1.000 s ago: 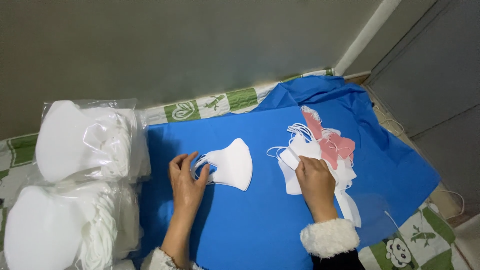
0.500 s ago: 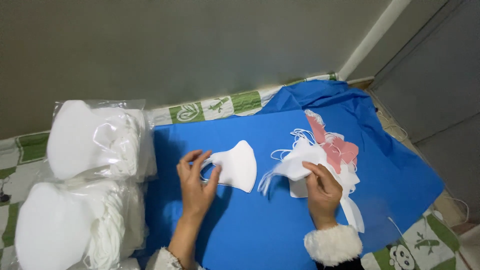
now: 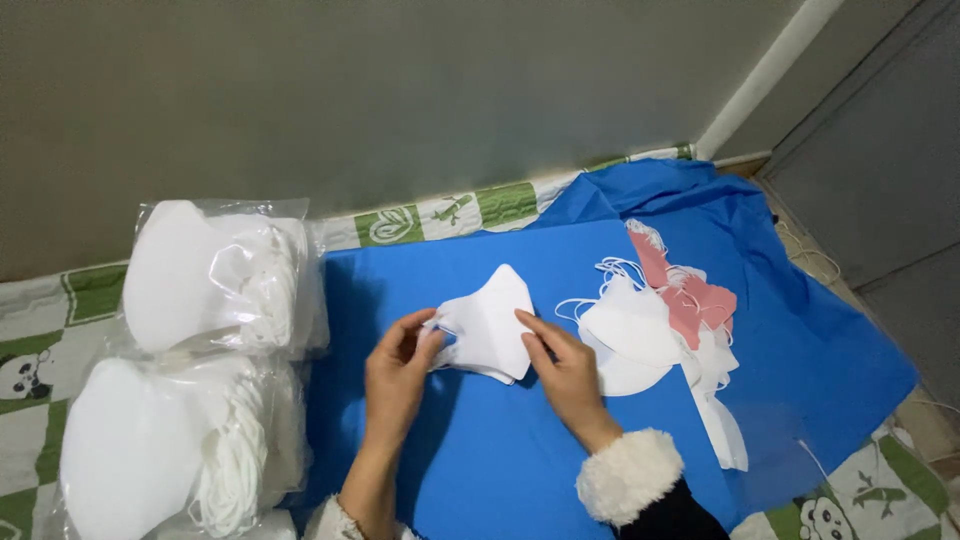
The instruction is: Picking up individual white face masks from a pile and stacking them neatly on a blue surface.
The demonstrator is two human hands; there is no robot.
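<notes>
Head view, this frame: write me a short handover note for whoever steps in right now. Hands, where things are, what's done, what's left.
Left hand: pinches the left edge of the small stack of white masks on the blue cloth.
Right hand: fingers rest on the right side of that stack.
Loose pile of white and pink masks: lies on the cloth, right of the hands, ear loops tangled.
Two clear bags of white masks: lie at the left, full.
Done: two bags filled, going by how they lie.
Left: the loose pile and the held stack are unbagged.
</notes>
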